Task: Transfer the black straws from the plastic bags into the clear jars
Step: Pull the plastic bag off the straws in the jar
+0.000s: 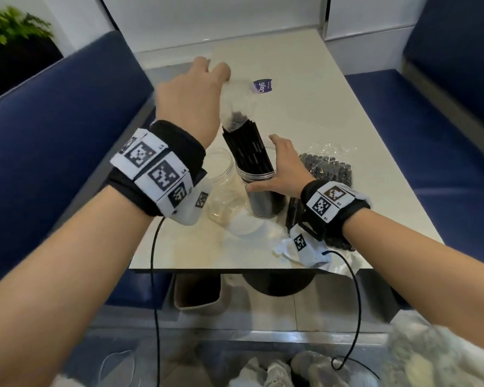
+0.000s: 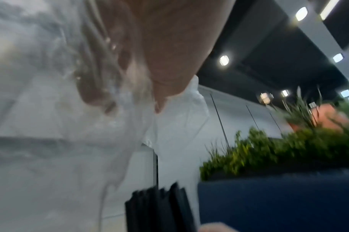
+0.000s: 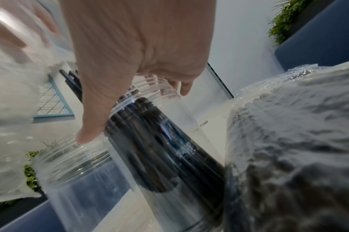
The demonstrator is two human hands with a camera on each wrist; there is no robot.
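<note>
A bundle of black straws (image 1: 248,152) stands tilted in a clear jar (image 1: 263,201) at the middle of the table. My left hand (image 1: 215,72) grips the top of a clear plastic bag (image 1: 236,100) that still covers the upper ends of the straws. In the left wrist view the bag (image 2: 70,141) hangs from my fingers (image 2: 159,70) above the straw tips (image 2: 159,208). My right hand (image 1: 266,163) holds the jar's rim, thumb on the near side; in the right wrist view its fingers (image 3: 94,125) curl round that jar (image 3: 169,149). An empty clear jar (image 1: 221,185) stands just left.
A second bag full of black straws (image 1: 329,170) lies on the table (image 1: 333,107) under my right wrist. A purple sticker (image 1: 263,86) is further back. Blue benches (image 1: 53,135) flank the table. A bin (image 1: 196,297) stands under the near edge.
</note>
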